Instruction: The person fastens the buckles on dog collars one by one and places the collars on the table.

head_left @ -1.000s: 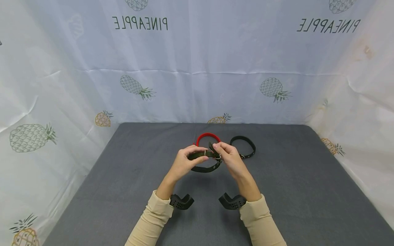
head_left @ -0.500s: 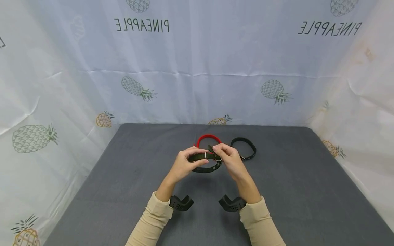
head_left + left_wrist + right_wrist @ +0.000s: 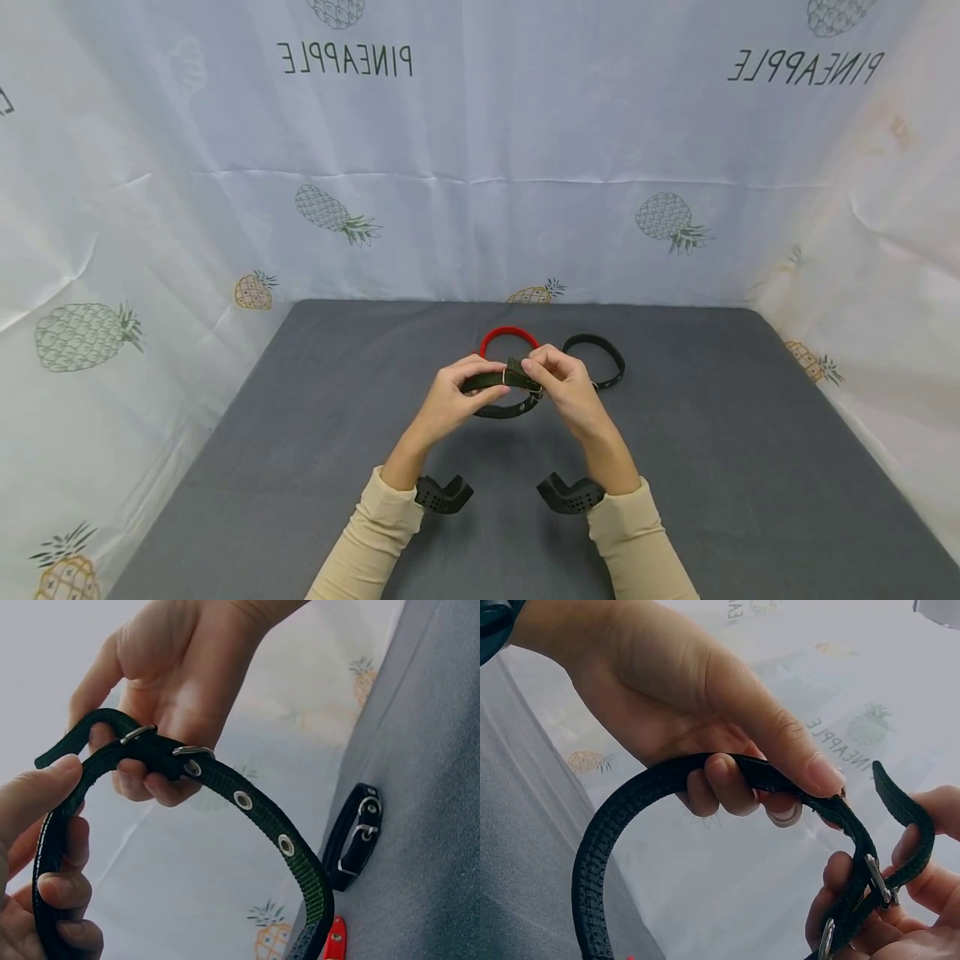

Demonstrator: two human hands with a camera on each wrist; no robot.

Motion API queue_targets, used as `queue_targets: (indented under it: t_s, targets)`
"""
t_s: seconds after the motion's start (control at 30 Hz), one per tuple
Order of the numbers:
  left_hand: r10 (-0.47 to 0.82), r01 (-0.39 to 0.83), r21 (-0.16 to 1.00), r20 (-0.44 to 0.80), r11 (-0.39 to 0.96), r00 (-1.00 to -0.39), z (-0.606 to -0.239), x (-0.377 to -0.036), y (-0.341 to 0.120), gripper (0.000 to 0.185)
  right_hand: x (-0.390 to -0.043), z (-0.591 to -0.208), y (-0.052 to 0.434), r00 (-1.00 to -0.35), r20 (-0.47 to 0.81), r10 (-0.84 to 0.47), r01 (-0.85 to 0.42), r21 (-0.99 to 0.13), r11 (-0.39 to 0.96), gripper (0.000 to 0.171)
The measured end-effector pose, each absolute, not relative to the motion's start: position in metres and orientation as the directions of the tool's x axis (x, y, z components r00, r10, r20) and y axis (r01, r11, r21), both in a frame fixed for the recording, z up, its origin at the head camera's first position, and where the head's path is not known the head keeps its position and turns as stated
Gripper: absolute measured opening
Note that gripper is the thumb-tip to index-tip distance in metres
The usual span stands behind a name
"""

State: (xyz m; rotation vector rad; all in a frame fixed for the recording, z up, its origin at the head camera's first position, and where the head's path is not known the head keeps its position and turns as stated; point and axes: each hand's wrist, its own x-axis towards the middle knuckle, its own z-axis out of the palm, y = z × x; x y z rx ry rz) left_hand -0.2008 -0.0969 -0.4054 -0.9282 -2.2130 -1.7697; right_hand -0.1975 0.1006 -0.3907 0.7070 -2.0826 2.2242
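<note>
A person in cream sleeves holds a dark green collar [image 3: 501, 393] up over the middle of a grey worktop [image 3: 300, 467], both hands working at its buckle. The left hand [image 3: 450, 398] has thumb and curled fingers clamped round the strap, its grip narrow and full of webbing. The right hand [image 3: 564, 390] pinches the strap at the metal buckle [image 3: 139, 733], its grip likewise closed on the collar. From the left wrist view, the strap's silver eyelets [image 3: 242, 799] run down the loop, and its free tip pokes out past the buckle.

Just behind the hands, a red collar [image 3: 509, 335] lies on the worktop, and beside it to the right a black collar [image 3: 596, 357], both looped shut. The two lie close together but whether they touch cannot be told. Wide grey surface lies open to the left, the right and the near side of the hands; the far edge of the worktop meets a white backdrop cloth [image 3: 480, 150] that also walls in both sides.

The cloth carries printed pineapples and the word "PINEAPPLE" [image 3: 345, 58], seen in mirror writing, once at upper left and again at upper right [image 3: 806, 67].
</note>
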Motion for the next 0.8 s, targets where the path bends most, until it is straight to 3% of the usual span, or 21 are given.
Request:
queue_targets:
  t_s: [0.4, 0.8]
  targets:
    - [0.379, 0.627, 0.770, 0.548, 0.118, -0.745, -0.4051, -0.2018, -0.1031, 0.025, -0.1957, -0.3903, 0.0988, -0.863, 0.376, -0.339, -0.363, -0.926, -0.103, 0.023]
    - [0.412, 0.635, 0.759, 0.538, 0.142, -0.735, -0.4037, -0.2005, -0.1052, 0.027, -0.1944, -0.3907, 0.0966, -0.836, 0.405, -0.370, -0.391, -0.913, -0.117, 0.024]
